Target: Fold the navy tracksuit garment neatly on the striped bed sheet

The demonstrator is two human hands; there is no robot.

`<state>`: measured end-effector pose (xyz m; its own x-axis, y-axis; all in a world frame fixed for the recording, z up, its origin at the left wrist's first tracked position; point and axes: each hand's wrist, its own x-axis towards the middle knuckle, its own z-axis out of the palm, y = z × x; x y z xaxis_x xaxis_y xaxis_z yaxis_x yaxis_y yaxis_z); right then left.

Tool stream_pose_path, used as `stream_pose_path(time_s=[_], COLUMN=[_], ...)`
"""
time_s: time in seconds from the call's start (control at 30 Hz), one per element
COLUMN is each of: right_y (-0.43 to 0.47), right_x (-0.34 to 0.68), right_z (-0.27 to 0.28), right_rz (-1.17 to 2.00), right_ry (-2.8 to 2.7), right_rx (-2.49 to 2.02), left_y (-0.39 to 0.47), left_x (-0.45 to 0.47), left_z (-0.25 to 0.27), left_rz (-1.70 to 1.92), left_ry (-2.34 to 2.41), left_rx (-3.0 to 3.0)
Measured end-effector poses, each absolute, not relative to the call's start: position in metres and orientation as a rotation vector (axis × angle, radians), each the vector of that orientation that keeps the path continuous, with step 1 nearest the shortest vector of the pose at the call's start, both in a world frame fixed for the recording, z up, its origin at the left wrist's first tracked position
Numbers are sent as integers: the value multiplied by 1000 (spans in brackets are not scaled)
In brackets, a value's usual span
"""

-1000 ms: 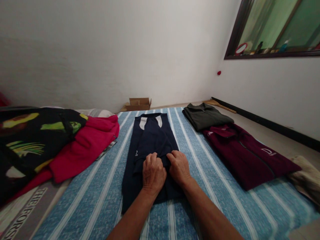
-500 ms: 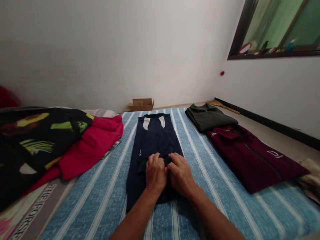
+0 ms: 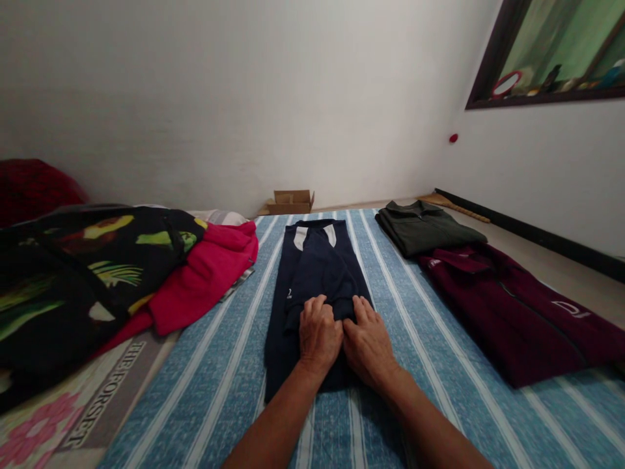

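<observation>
A navy top (image 3: 317, 267) lies folded into a long, narrow strip on the striped bed sheet, with two white panels at its far end and a small white logo on its left side. My left hand (image 3: 319, 333) rests on the near half, its fingers curled over a folded layer of the cloth. Close beside it, my right hand (image 3: 370, 337) grips the same fold with bent fingers. The thumbs nearly meet between the hands, and the cloth beneath the palms is hidden.
Left lie a black patterned garment (image 3: 112, 260) and a pink garment (image 3: 209, 273). At the right, a folded maroon jacket (image 3: 517, 312) touches a folded dark green jacket (image 3: 434, 228). A cardboard box (image 3: 291, 203) stands by the wall beyond the blue striped sheet (image 3: 219, 365).
The view has turned slightly left, so everything sits further right in the picture. Both hands keep their hold on the navy top, which looks much the same.
</observation>
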<state>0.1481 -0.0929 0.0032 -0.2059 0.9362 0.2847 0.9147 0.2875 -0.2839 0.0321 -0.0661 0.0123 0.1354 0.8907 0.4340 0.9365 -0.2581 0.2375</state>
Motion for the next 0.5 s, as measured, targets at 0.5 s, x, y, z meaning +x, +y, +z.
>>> stream_pose_path(time_s=[0.5], right_y=[-88], right_x=[155], right_z=[3], right_rz=[242], right_ry=[-2172], right_rx=[-1671], left_y=[-68], left_x=[32], left_z=[14], left_rz=[-827], left_ry=[-1827], left_rx=[-2306])
